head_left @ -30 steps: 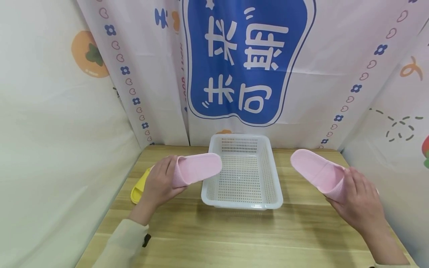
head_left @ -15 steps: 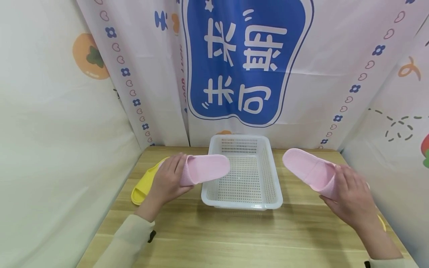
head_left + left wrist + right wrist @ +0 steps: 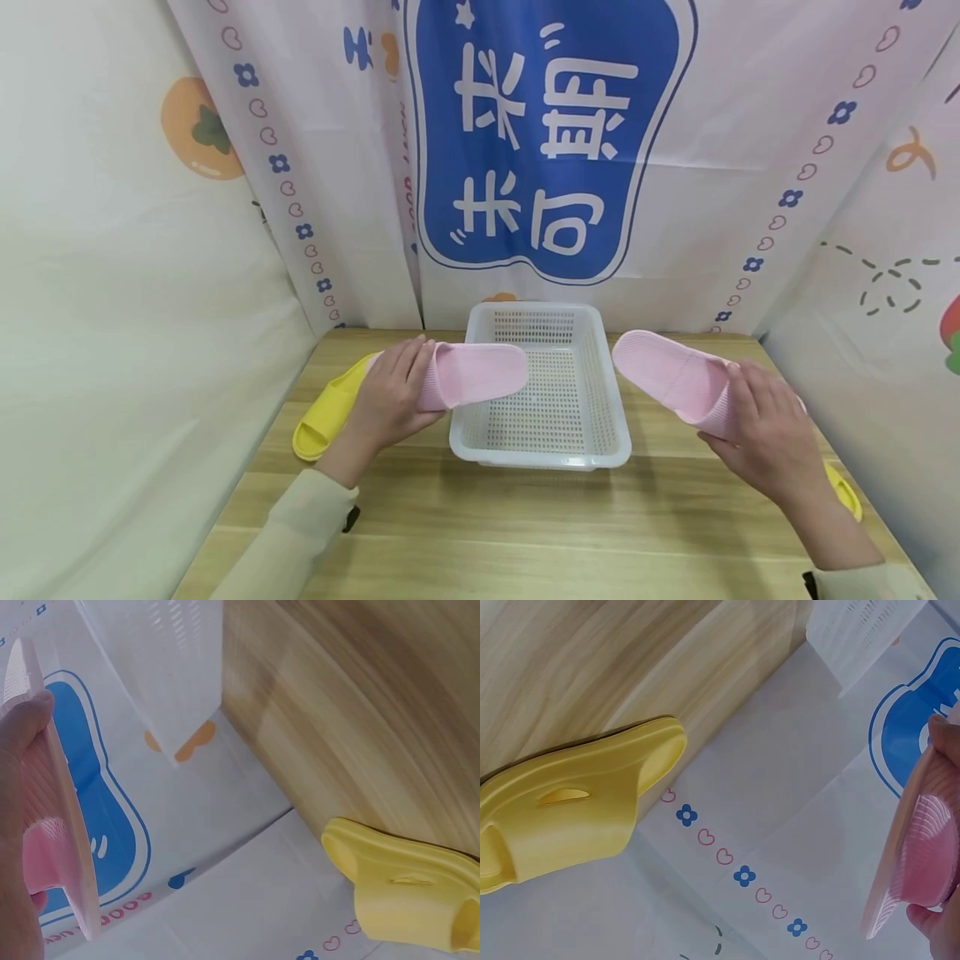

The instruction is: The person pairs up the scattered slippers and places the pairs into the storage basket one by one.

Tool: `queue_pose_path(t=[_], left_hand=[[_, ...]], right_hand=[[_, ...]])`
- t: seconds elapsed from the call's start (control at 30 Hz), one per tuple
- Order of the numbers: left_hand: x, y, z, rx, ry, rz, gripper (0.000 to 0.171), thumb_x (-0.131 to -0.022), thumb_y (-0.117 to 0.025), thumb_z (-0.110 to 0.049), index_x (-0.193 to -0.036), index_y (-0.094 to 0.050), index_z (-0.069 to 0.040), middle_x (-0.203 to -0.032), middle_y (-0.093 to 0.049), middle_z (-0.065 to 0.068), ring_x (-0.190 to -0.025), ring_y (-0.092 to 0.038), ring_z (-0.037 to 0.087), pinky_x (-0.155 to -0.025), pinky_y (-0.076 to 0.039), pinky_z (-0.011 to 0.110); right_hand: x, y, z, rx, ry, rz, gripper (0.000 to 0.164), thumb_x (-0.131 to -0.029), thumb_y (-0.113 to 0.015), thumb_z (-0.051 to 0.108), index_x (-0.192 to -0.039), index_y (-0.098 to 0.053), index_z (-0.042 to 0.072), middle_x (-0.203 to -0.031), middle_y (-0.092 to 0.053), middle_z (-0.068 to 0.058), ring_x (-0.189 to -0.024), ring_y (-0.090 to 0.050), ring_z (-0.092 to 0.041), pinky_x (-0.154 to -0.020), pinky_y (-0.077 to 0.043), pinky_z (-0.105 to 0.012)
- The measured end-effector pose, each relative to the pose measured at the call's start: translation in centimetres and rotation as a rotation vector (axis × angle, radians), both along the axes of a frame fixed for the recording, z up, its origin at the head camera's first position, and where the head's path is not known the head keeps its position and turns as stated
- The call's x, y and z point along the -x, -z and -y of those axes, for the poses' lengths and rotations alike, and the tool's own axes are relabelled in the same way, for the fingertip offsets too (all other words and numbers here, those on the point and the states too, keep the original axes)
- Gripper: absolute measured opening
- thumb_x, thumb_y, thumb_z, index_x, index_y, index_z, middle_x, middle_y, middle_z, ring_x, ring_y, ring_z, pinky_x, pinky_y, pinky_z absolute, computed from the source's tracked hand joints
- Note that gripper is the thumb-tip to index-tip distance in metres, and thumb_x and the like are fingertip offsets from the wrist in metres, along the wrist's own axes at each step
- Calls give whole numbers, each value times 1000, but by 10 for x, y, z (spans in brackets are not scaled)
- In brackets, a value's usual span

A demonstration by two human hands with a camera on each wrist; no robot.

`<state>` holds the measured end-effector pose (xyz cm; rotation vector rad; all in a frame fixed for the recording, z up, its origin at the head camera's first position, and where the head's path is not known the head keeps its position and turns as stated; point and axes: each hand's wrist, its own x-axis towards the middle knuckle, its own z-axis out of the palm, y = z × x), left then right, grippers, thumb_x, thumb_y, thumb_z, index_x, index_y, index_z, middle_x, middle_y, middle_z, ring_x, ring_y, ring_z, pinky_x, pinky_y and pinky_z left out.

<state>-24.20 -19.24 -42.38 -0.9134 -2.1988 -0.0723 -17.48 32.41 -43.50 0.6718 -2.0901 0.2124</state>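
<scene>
My left hand [image 3: 392,396] grips a pink slipper [image 3: 483,372] by its strap; the toe end reaches over the left rim of a white plastic basket [image 3: 540,458]. A second pink slipper [image 3: 663,367] is held by my right hand [image 3: 776,437], raised just right of the basket with its tip near the right rim. Both slippers are off the table. In the left wrist view a yellow slipper [image 3: 409,889] lies on the table left of the basket. The right wrist view has another yellow slipper [image 3: 577,806], mostly hidden behind my right arm in the head view.
The basket stands at the back of the wooden table [image 3: 547,533], close to a printed curtain [image 3: 360,167]. White cloth walls [image 3: 112,333] rise along the table's left and right sides.
Both hands have moved inward with the pink slippers, left hand rightward and right hand leftward. More of the yellow slippers shows on each side. The basket stays in place.
</scene>
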Motion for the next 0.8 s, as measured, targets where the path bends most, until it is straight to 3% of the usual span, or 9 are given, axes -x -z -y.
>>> queue_pose_path(t=[0.5, 0.8], left_hand=[[1, -6, -12, 31, 13, -25, 99, -65, -82, -50, -138, -44, 4, -133, -52, 24, -117, -51, 38, -101, -43, 50], [2, -8, -18, 52, 7, 15, 98, -69, -80, -52, -141, -41, 2, -137, -49, 22, -121, -48, 37, -105, -39, 48]], right_hand=[[2, -7, 15, -31, -23, -1, 82, -91, -41, 60, -131, -47, -11, -125, -50, -33, -112, -47, -52, -87, -40, -66], [3, -13, 25, -50, -44, -6, 80, -92, -41, 58, -131, -48, -11, -126, -51, -32, -110, -48, -52, -86, -41, -66]])
